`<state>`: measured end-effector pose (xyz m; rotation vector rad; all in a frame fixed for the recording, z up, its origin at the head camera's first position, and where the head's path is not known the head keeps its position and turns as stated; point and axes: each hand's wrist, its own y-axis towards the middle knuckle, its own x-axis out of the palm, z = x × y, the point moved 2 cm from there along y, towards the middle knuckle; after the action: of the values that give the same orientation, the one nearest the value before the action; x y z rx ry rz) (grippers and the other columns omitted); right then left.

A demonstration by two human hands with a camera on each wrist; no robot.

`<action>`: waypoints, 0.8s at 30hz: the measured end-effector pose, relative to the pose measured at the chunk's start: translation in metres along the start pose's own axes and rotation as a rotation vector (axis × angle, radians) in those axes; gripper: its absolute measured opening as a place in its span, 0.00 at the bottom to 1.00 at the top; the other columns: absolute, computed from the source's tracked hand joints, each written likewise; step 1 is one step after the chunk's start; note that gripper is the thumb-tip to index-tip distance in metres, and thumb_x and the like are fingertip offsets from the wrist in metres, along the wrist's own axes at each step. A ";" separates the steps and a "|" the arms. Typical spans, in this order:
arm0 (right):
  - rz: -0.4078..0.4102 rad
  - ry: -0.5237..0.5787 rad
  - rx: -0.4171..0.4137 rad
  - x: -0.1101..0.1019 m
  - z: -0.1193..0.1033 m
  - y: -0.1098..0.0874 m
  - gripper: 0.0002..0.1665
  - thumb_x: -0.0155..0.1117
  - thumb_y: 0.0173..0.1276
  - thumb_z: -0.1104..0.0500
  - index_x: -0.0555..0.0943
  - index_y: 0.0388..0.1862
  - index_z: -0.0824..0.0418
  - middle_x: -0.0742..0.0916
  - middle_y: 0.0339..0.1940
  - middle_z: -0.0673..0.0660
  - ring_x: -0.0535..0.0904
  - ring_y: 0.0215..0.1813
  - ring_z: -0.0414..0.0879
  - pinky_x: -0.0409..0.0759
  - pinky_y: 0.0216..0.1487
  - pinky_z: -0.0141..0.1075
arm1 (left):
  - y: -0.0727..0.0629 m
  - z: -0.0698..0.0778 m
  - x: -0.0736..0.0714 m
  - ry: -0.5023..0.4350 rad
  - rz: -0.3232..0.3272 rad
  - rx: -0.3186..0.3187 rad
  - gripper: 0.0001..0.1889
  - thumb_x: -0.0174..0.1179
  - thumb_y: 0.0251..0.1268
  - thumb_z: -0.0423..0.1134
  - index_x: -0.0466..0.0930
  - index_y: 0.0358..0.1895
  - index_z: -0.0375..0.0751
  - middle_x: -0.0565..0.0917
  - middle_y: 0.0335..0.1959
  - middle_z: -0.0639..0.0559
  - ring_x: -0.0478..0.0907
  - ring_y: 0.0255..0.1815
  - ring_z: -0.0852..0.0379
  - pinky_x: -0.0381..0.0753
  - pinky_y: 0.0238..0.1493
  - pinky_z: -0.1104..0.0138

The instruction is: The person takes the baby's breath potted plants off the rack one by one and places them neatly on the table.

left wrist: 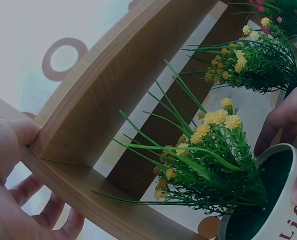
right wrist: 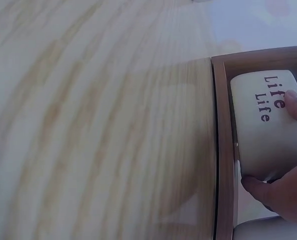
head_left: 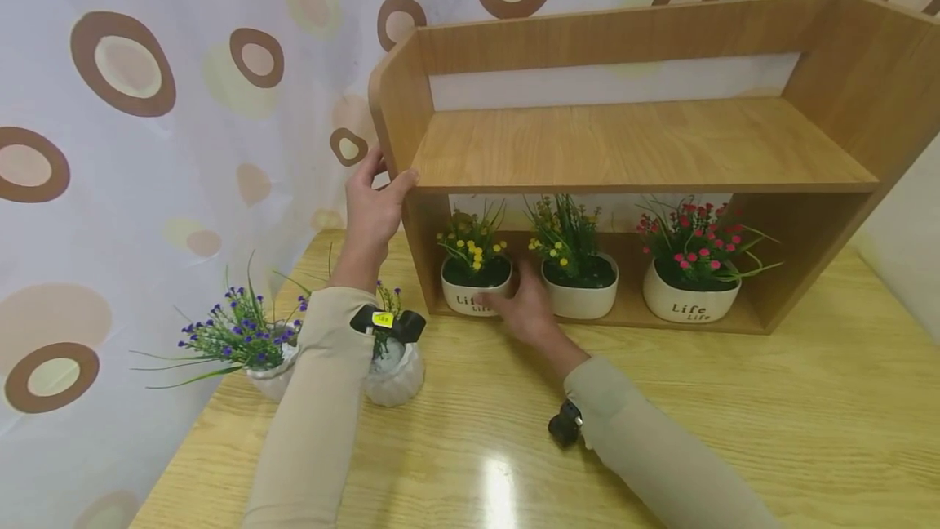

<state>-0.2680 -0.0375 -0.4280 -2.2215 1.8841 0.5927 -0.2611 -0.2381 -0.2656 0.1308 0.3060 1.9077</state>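
Note:
My left hand (head_left: 373, 209) grips the left side panel of a wooden shelf (head_left: 400, 113), thumb at the front edge and fingers round the outer side. On the lower level, my right hand (head_left: 530, 307) holds a white flower pot (head_left: 457, 298) with yellow flowers, lettered "Life". The right wrist view shows its thumb on the front of the pot (right wrist: 261, 142) and a finger at its side. Right beside this hand stands a second white pot (head_left: 583, 299), also with yellow flowers. Further right is a white pot (head_left: 690, 300) with pink-red flowers.
Two whitish ribbed pots (head_left: 396, 378) with purple flowers (head_left: 246, 331) stand on the wooden table (head_left: 470, 447) around my left forearm, which partly hides them. A wall covering with brown ring patterns (head_left: 123, 64) hangs behind the shelf and along the table's left side.

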 end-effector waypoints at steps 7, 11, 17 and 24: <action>0.017 0.001 -0.016 0.000 -0.003 -0.002 0.55 0.81 0.56 0.56 0.60 0.77 0.60 0.69 0.73 0.62 0.63 0.75 0.57 0.58 0.76 0.47 | -0.001 -0.001 0.000 0.013 0.000 -0.002 0.29 0.64 0.68 0.37 0.71 0.72 0.54 0.72 0.61 0.45 0.77 0.56 0.43 0.80 0.58 0.52; 0.013 0.013 -0.010 0.000 -0.004 -0.004 0.55 0.81 0.56 0.56 0.59 0.77 0.60 0.69 0.73 0.62 0.63 0.75 0.57 0.59 0.76 0.46 | -0.001 0.000 0.000 0.016 -0.002 -0.014 0.30 0.64 0.68 0.37 0.70 0.73 0.55 0.71 0.62 0.45 0.77 0.57 0.43 0.79 0.60 0.52; 0.000 0.017 -0.025 -0.001 -0.008 -0.011 0.54 0.80 0.58 0.57 0.59 0.77 0.61 0.70 0.73 0.62 0.64 0.74 0.56 0.61 0.75 0.48 | 0.000 0.000 0.000 0.040 0.001 -0.031 0.31 0.64 0.69 0.39 0.69 0.74 0.56 0.71 0.64 0.47 0.76 0.58 0.44 0.77 0.62 0.52; -0.020 0.023 -0.015 -0.002 -0.012 -0.022 0.54 0.81 0.57 0.56 0.60 0.76 0.62 0.70 0.73 0.61 0.64 0.74 0.56 0.61 0.75 0.49 | 0.001 -0.001 0.001 0.040 0.004 -0.024 0.31 0.65 0.68 0.39 0.69 0.73 0.57 0.71 0.64 0.46 0.76 0.59 0.44 0.78 0.61 0.52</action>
<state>-0.2447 -0.0359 -0.4188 -2.2631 1.8724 0.5826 -0.2621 -0.2379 -0.2665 0.0775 0.3097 1.9194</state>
